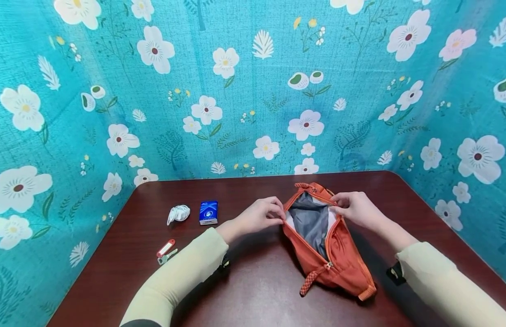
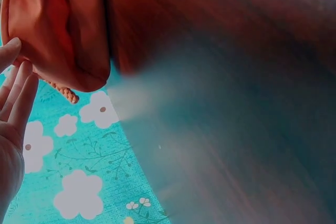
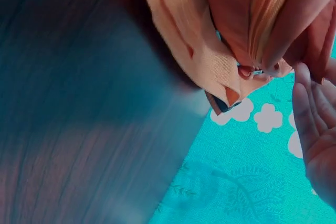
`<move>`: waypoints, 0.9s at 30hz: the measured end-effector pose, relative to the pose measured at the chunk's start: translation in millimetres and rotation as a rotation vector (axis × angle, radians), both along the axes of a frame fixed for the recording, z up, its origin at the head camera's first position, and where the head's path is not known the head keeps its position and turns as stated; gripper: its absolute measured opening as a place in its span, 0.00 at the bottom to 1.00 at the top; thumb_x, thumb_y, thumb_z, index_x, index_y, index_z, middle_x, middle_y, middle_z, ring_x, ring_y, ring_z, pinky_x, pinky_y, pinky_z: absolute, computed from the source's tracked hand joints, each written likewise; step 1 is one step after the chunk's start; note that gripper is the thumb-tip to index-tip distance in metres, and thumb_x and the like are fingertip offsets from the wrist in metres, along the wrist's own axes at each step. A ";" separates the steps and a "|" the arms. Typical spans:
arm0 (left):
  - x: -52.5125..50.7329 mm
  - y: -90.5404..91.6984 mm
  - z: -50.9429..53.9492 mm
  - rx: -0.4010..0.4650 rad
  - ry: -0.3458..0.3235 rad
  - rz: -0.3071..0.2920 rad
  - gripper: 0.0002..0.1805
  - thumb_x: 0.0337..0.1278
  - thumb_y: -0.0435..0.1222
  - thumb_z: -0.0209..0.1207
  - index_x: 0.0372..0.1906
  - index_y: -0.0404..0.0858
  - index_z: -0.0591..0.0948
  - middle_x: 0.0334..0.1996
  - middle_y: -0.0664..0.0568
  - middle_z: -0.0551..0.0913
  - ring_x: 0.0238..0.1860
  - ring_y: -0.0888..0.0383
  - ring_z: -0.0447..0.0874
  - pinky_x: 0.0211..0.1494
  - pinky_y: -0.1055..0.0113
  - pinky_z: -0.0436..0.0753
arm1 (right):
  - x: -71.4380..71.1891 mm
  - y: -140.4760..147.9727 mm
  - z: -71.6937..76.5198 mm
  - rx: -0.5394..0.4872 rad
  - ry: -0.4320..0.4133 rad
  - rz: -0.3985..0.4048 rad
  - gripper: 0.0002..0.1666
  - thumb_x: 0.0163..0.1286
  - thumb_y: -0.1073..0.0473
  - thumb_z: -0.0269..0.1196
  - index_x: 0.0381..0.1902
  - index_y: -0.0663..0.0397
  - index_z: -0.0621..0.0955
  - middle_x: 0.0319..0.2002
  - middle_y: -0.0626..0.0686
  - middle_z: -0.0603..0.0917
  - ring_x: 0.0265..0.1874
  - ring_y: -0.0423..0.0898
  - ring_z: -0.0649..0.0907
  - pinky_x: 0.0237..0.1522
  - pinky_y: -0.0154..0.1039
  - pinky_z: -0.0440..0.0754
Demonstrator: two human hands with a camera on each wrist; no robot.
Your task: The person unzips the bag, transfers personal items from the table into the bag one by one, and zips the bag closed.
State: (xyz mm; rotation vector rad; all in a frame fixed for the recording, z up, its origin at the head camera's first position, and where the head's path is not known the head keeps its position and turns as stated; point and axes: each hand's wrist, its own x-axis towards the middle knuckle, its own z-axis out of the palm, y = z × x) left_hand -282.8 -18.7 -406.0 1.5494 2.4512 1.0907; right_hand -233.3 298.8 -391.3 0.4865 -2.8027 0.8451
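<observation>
An orange bag (image 1: 347, 259) with a grey lining (image 1: 311, 218) lies on the table, its zipper apart and its mouth spread. My left hand (image 1: 259, 214) pinches the left edge of the mouth; in the left wrist view that hand (image 2: 14, 103) has its thumb and fingertips at the orange fabric (image 2: 58, 30). On the opposite edge, my right hand (image 1: 357, 210) pinches the rim near the upper end. The right wrist view shows the right hand (image 3: 317, 119) against the bag (image 3: 226, 14), its fingertips partly hidden by fabric.
On the table (image 1: 253, 290), left of the bag, lie a bundled white cable (image 1: 179, 214), a blue packet (image 1: 208, 212) and a key (image 1: 167, 257) with a red tag (image 1: 166, 248). A flowered turquoise cloth (image 1: 245, 91) hangs behind and at both sides.
</observation>
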 end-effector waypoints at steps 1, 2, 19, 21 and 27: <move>0.2 -0.2 -0.8 -0.003 -0.008 0.001 0.04 0.55 0.31 0.67 0.36 0.40 0.87 0.41 0.55 0.76 0.42 0.61 0.77 0.44 0.76 0.79 | 1.1 -0.9 -0.3 -0.006 0.021 0.012 0.11 0.61 0.66 0.68 0.42 0.64 0.84 0.25 0.46 0.82 0.23 0.42 0.80 0.25 0.36 0.78; 0.0 -0.4 -1.6 -0.005 -0.017 0.001 0.04 0.55 0.31 0.67 0.36 0.41 0.87 0.40 0.55 0.76 0.42 0.60 0.78 0.44 0.76 0.79 | 2.0 -1.8 -0.5 -0.012 0.038 0.025 0.10 0.61 0.67 0.68 0.42 0.63 0.85 0.25 0.46 0.82 0.22 0.42 0.80 0.25 0.36 0.78; 4.6 -1.5 1.1 -0.006 -0.078 -0.023 0.12 0.59 0.30 0.64 0.48 0.38 0.85 0.41 0.56 0.78 0.38 0.68 0.79 0.46 0.75 0.79 | 3.7 -12.0 4.8 -0.038 0.143 0.063 0.08 0.61 0.67 0.69 0.40 0.59 0.87 0.28 0.47 0.85 0.27 0.42 0.84 0.29 0.37 0.81; 7.0 -5.0 3.5 -0.006 -0.073 -0.017 0.12 0.59 0.30 0.64 0.48 0.39 0.85 0.41 0.54 0.79 0.38 0.67 0.79 0.46 0.74 0.79 | 4.1 -12.5 5.3 -0.035 0.151 0.063 0.08 0.61 0.66 0.69 0.40 0.59 0.87 0.29 0.47 0.86 0.28 0.43 0.84 0.29 0.38 0.82; 12.0 -26.5 9.9 -0.023 -0.077 0.023 0.11 0.60 0.33 0.65 0.47 0.42 0.85 0.43 0.47 0.81 0.38 0.65 0.78 0.46 0.73 0.80 | 4.5 -13.7 6.7 -0.018 0.184 0.050 0.08 0.60 0.66 0.69 0.39 0.58 0.87 0.28 0.46 0.85 0.27 0.42 0.84 0.28 0.38 0.81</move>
